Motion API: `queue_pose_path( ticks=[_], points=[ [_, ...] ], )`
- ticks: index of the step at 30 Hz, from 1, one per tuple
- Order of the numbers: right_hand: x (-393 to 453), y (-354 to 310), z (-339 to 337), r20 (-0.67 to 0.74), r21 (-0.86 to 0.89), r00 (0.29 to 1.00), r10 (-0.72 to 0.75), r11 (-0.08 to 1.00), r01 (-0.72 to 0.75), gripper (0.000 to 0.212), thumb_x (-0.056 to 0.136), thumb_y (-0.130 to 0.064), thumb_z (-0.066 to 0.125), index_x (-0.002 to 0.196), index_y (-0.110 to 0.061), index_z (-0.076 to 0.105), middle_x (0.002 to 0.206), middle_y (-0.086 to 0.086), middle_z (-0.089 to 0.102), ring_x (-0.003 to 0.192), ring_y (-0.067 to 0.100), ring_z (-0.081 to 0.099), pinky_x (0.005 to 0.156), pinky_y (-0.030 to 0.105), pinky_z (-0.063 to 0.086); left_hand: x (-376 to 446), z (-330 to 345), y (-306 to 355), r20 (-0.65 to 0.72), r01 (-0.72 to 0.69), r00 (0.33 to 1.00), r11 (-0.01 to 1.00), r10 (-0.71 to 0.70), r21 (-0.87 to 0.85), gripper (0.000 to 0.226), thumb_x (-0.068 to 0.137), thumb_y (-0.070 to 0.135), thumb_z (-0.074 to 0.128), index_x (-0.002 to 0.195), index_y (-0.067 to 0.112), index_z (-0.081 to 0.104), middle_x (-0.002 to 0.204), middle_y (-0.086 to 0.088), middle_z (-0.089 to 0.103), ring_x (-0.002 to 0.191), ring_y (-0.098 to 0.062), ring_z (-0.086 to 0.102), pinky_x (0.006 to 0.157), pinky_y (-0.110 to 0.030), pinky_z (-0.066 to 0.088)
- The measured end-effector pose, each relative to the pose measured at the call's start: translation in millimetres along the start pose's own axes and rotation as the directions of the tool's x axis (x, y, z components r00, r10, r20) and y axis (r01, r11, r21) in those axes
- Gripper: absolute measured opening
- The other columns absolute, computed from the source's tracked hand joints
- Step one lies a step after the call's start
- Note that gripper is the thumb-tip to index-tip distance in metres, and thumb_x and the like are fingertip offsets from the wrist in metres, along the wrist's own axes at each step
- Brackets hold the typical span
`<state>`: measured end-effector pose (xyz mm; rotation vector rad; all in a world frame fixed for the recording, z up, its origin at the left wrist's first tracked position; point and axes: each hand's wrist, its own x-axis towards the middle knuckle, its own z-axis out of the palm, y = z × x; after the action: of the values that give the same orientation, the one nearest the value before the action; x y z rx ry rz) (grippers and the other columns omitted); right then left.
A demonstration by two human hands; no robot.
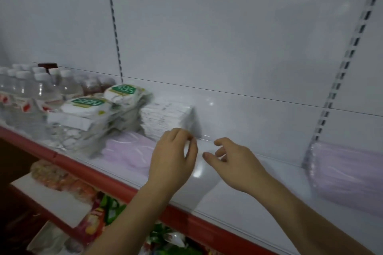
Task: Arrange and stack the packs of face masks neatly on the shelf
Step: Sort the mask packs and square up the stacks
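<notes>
Pink pack (132, 151) flat on the shelf (248, 198), mid-depth, under the left hand.
Left hand (173, 160) and right hand (234, 163) pinch its clear wrap; N95 packs (97, 109) piled leftward, another pink pack (348, 174) at the right.

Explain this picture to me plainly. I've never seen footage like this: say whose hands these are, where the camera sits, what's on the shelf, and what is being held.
There is no machine here: a person wears one camera on the head, looking down at their own bare hands. The left hand and the right hand reach over a white shelf with a red front edge. Between them is a glossy clear sheet or pack; blur hides whether either grip has closed on it. Further left lie a pink mask pack, a white stack of packs and packs marked N95, then water bottles. Another pink mask pack sits at far right.
</notes>
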<state>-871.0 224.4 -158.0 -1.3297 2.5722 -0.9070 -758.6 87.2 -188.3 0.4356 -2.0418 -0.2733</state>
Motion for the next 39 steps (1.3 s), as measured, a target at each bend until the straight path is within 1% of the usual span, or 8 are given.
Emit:
queue_pose_path(
  ticks=[3, 8, 20, 23, 28, 31, 36, 39],
  points=[
    [20, -43, 38, 0.127, 0.054, 0.972, 0.196, 0.978, -0.204, 0.081, 0.088, -0.073, 0.045, 0.146, -0.017, 0.042, 0.138, 0.002, 0.058, 0.119, 0.02, 0.059, 0.1, 0.036, 0.049, 9, -30, -66, 0.008, 0.03, 0.999, 0.989, -0.031, 0.145, 0.005, 0.092, 0.014, 0.065, 0.088, 0.012, 0.068, 0.089, -0.003, 0.067, 0.084, -0.028, 0.06, 0.069, -0.04, 0.051],
    [51, -91, 87, 0.176, 0.204, 0.902, 0.395, 0.881, -0.426, 0.051, 0.087, -0.062, 0.056, 0.1, -0.012, 0.055, 0.09, 0.002, 0.066, 0.078, 0.022, 0.071, 0.082, 0.039, 0.061, 13, -40, -149, 0.318, 0.1, 0.916, 0.907, -0.244, 0.408, 0.021, 0.098, 0.031, 0.052, 0.105, 0.018, 0.067, 0.109, -0.006, 0.062, 0.104, -0.033, 0.054, 0.081, -0.04, 0.047],
    [74, -122, 133, 0.115, 0.74, 0.829, 0.547, 0.51, -0.439, 0.043, 0.057, -0.014, 0.089, 0.09, -0.014, 0.062, 0.097, 0.008, 0.072, 0.091, 0.027, 0.069, 0.073, 0.035, 0.057, -9, -35, -182, 0.246, 0.08, 0.958, 0.959, -0.149, 0.272, 0.011, 0.093, 0.03, 0.065, 0.098, 0.021, 0.07, 0.097, -0.005, 0.063, 0.089, -0.034, 0.055, 0.068, -0.039, 0.047],
    [73, -119, 147, 0.026, 0.778, 0.852, 0.523, 0.525, -0.346, 0.084, 0.029, -0.027, 0.083, 0.11, -0.016, 0.065, 0.1, 0.003, 0.074, 0.089, 0.024, 0.072, 0.082, 0.044, 0.061, -9, -41, -181, 0.238, 0.124, 0.957, 0.975, -0.167, 0.186, 0.013, 0.091, 0.031, 0.067, 0.099, 0.021, 0.07, 0.102, -0.005, 0.063, 0.093, -0.033, 0.056, 0.075, -0.04, 0.048],
    [38, -110, 118, -0.284, 0.564, 0.88, 0.381, 0.809, -0.168, 0.1, 0.068, -0.015, 0.089, 0.147, -0.032, 0.03, 0.135, -0.005, 0.051, 0.119, 0.017, 0.056, 0.1, 0.036, 0.049, -8, -54, -160, 0.193, 0.326, 0.932, 0.942, -0.306, -0.081, 0.079, 0.086, 0.056, 0.068, 0.148, 0.017, 0.038, 0.146, -0.006, 0.044, 0.133, -0.024, 0.042, 0.104, -0.044, 0.045],
    [1, -88, 78, -0.377, 0.421, 0.898, 0.225, 0.906, -0.05, 0.117, 0.072, -0.024, 0.089, 0.154, -0.045, 0.01, 0.143, -0.018, 0.04, 0.122, 0.005, 0.05, 0.102, 0.029, 0.045, 6, -55, -146, 0.382, 0.53, 0.831, 0.785, -0.405, -0.321, 0.115, 0.073, 0.076, 0.066, 0.16, 0.027, 0.008, 0.165, 0.0, 0.021, 0.149, -0.023, 0.028, 0.117, -0.045, 0.032],
    [-51, -41, 48, -0.366, 0.389, 0.892, 0.263, 0.915, -0.11, 0.106, 0.071, -0.03, 0.088, 0.146, -0.059, 0.019, 0.118, -0.038, 0.047, 0.101, -0.027, 0.049, 0.084, 0.007, 0.043, 15, -36, -126, 0.776, 0.693, 0.609, 0.585, -0.163, -0.422, 0.101, 0.069, 0.057, 0.084, 0.151, 0.05, 0.025, 0.13, -0.004, 0.053, 0.108, -0.021, 0.062, 0.08, -0.033, 0.059],
    [-70, -16, 47, -0.292, 0.361, 0.905, 0.309, 0.912, -0.194, 0.087, 0.071, -0.031, 0.088, 0.135, -0.055, 0.034, 0.122, -0.025, 0.058, 0.104, -0.011, 0.058, 0.089, 0.02, 0.048, 10, -23, -117, 0.75, 0.626, 0.656, 0.619, -0.09, -0.474, 0.098, 0.069, 0.039, 0.092, 0.146, 0.051, 0.033, 0.116, -0.002, 0.063, 0.093, -0.02, 0.069, 0.075, -0.029, 0.061]
  ],
)
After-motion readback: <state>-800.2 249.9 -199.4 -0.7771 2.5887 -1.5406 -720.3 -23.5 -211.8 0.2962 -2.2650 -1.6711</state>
